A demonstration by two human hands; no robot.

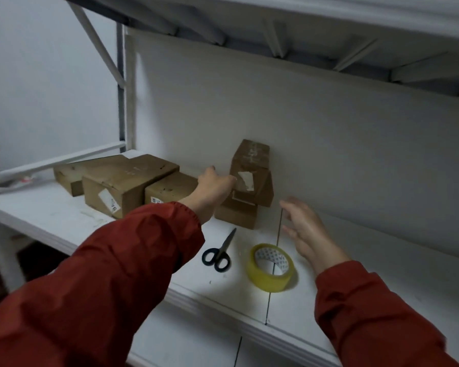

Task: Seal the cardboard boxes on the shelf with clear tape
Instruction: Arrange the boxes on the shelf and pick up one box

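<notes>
Though blurry in places, readable enough. Far left on the white shelf [51, 210]: cluster of three cardboard boxes [122, 181], lying flat, packed side against side, white labels on the near faces of two. Set back toward the back panel [302, 128].

Next over: left hand [215, 188], red left sleeve [117, 260], arm stretched forward across the shelf. Thumb up, fingertips at the left edge of the tilted box [251, 168]. Touching it, by the look; gripping or merely pressing, cannot tell, fingers blurred and partly hidden behind the back of the hand.

Tilted box: standing tall, leaning back toward the panel, torn white label on the front face. Stacked on a lower box [237, 215], which lies flat on the shelf just right of the cluster.

In front, nearer the shelf edge: scissors [225, 245], black handles toward the camera, blades closed and pointing at the lower box, apart from it. Just right of the scissors: tape roll [263, 280], clear yellowish, white core, lying on the shelf across a seam between boards, touched by neither hand.

Farthest right: right hand [309, 230], above the shelf, right of the stacked boxes, behind the roll. Fingers spread and relaxed, released, holding nothing. Red right sleeve [368, 313] at the lower corner.
</notes>
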